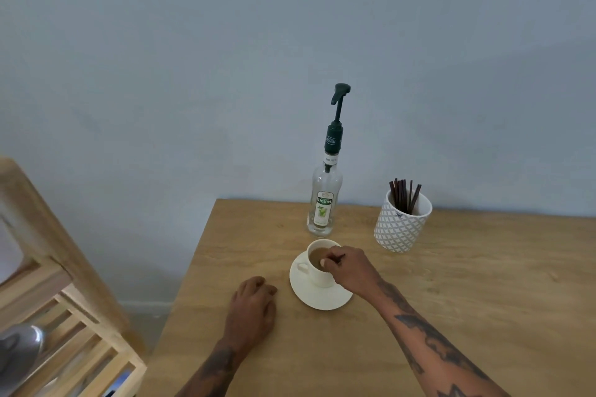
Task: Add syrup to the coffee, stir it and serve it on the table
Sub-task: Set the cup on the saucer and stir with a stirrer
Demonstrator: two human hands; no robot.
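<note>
A white cup of light-brown coffee [316,255] stands on a white saucer [317,296] on the wooden table [451,300]. My right hand [353,269] hovers over the cup's right rim, fingers pinched on a thin dark stir stick [340,257] whose lower end dips into the coffee. My left hand [253,306] rests palm down on the table just left of the saucer, fingers loosely curled, holding nothing. Behind the cup stands the clear syrup bottle [325,200] with its dark green pump top.
A white patterned holder [401,224] with several dark stir sticks stands at the back right, near the blue-grey wall. A wooden slatted shelf unit [64,316] is off the table's left edge, with a grey object on it.
</note>
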